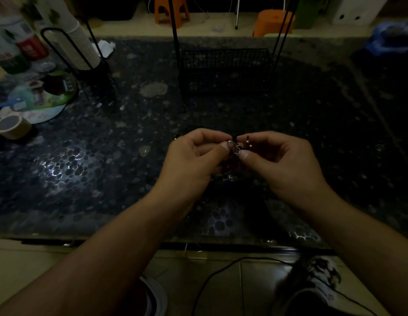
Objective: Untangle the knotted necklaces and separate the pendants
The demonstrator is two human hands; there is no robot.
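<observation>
Over the middle of a dark speckled table (107, 156), my left hand (193, 156) and my right hand (278, 158) meet, fingertips almost touching. Between them they pinch a small tangle of dark necklace cords with silver ring pendants (235, 147). Two tiny silver beads (249, 143) show by my right fingertips. Dark cord and a bit of silver chain (228, 177) hang below the hands onto the table; the dim light hides most of it.
A black wire basket (223, 69) stands behind the hands. At the left are a stack of paper cups in a black holder (82, 46), bottles, a round printed tray (38, 103) and a tape roll (12, 127). A black cable (221, 272) runs over the floor below the table edge.
</observation>
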